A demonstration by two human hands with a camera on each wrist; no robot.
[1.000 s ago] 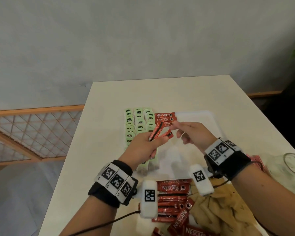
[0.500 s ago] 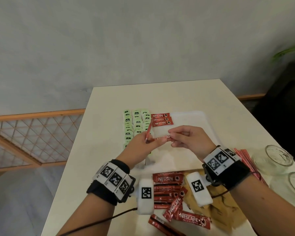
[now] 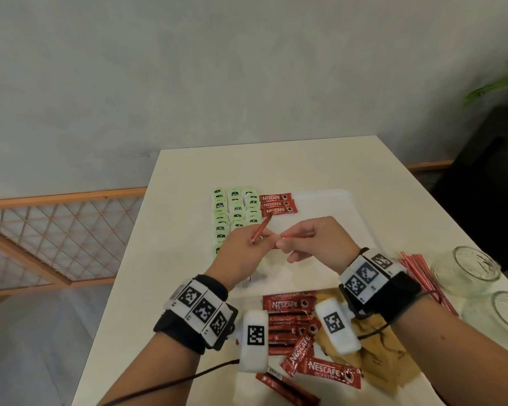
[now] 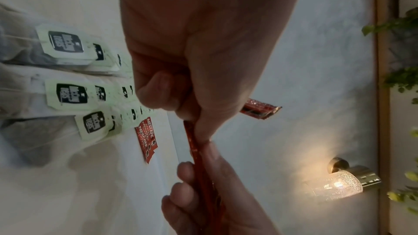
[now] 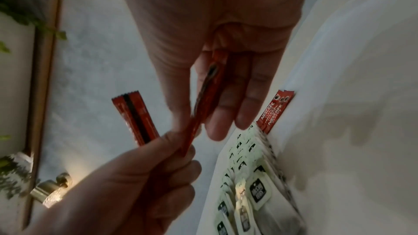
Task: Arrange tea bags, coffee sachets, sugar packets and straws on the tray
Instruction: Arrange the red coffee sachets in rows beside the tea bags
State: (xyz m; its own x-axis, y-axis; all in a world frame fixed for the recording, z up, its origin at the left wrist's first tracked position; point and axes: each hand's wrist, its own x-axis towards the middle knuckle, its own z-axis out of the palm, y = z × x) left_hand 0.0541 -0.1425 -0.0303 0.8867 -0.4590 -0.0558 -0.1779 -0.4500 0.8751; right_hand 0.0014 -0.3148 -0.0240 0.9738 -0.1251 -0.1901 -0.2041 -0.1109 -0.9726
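Both hands hover over the white tray (image 3: 335, 218). My left hand (image 3: 255, 241) grips a red coffee sachet (image 3: 263, 228) that points up and away; it also shows in the right wrist view as the sachet (image 5: 135, 119). My right hand (image 3: 282, 244) pinches a second sachet (image 3: 295, 235) edge-on, and its free end reaches the left fingers (image 5: 178, 147). On the tray's left lie three columns of green tea bags (image 3: 235, 212), with three coffee sachets (image 3: 277, 204) beside them.
Loose coffee sachets (image 3: 291, 317) and brown packets (image 3: 379, 344) lie at the table's near edge, under my wrists. A bunch of red straws (image 3: 417, 268) and two glass jars (image 3: 467, 268) stand at the right. A wall lamp (image 4: 339, 183) glows behind.
The right hand has drawn one sachet rightwards out of the pair the left hand held. The left hand keeps the other. Both hands have dropped slightly towards me.
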